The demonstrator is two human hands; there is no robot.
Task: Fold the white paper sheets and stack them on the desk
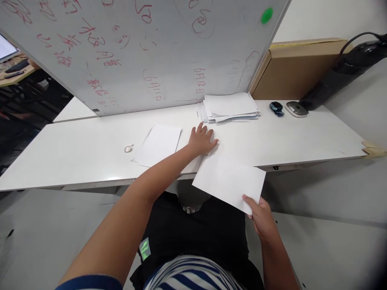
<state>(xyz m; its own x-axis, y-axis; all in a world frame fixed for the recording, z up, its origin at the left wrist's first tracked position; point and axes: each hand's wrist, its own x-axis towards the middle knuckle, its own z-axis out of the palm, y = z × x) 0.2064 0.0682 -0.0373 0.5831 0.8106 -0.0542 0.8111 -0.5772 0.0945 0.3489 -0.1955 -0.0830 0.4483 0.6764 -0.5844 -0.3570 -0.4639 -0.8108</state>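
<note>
My right hand (260,215) grips the near corner of a white sheet of paper (229,181), thumb on top. That sheet tilts over the desk's front edge, above my lap. My left hand (203,140) lies palm down with fingers spread, near the sheet's far end; whether it touches the paper or only the desk I cannot tell. Left of it, more white paper (160,143) lies on the desk, one long side looking uneven. Beyond my left fingertips rests a stack of white papers (231,106) with ragged edges.
A whiteboard (169,52) with red writing stands on the white desk (90,149). A small white coiled item (128,148) lies at left. At right are a dark smartwatch (276,108), a computer mouse (296,108), a cardboard box (302,72) and a black cylinder (335,76).
</note>
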